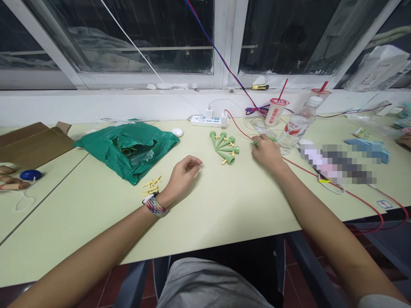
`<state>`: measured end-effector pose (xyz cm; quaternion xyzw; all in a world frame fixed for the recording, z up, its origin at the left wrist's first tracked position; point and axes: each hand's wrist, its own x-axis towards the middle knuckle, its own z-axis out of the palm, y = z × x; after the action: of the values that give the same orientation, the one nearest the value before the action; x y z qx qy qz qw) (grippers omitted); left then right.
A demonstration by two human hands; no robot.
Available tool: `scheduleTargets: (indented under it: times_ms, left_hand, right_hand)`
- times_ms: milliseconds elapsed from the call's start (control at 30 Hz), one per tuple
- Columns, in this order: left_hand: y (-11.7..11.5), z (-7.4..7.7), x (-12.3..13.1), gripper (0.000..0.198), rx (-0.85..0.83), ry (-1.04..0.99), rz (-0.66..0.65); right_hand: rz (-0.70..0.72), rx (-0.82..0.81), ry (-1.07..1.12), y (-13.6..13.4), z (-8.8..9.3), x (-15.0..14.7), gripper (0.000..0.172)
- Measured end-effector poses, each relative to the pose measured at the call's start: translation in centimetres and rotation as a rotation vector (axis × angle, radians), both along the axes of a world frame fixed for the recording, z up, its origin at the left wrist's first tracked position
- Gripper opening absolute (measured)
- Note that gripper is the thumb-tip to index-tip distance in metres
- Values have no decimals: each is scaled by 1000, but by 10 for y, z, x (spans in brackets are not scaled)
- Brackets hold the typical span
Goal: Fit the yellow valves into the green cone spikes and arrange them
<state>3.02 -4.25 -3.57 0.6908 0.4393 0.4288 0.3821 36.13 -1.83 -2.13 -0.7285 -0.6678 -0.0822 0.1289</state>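
Note:
My right hand (267,154) is on the table right of the fan of spikes, its fingers closed over a green plastic cone-shaped spike (274,139); most of that piece is hidden under the fingers. Left of it, several green cone-shaped spikes (227,150) with small yellow valves lie fanned out, tips together. My left hand (185,174) rests on the table, fingers loosely curled and thumb apart, with nothing visible in it. Beside its wrist is a small pile of yellow plastic valves (152,185). A torn green plastic bag (128,169) with green pieces inside lies beyond.
A water bottle (293,130) stands close to my right hand, with a drink cup (276,112) behind. A power strip (209,121) sits by the wall. A red cable (302,170) crosses at the right. Cardboard (38,143) and a blue ball (30,175) are at the left.

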Motion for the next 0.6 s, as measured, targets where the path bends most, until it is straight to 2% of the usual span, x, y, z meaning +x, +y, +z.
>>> scheduleTargets:
  times_ms: [167, 400, 500, 600]
  left_hand:
    - [-1, 1, 0, 15, -6, 5, -6]
    - [0, 0, 0, 15, -3, 7, 2]
    - [1, 0, 0, 15, -6, 5, 0]
    - [0, 1, 0, 15, -15, -15, -10]
  right_hand:
    - [-36, -12, 0, -1, 1, -2, 48]
    - [-73, -56, 51, -2, 4, -2, 35]
    - [-38, -22, 122, -1, 4, -3, 31]
    - [-4, 86, 205, -5, 8, -11, 27]
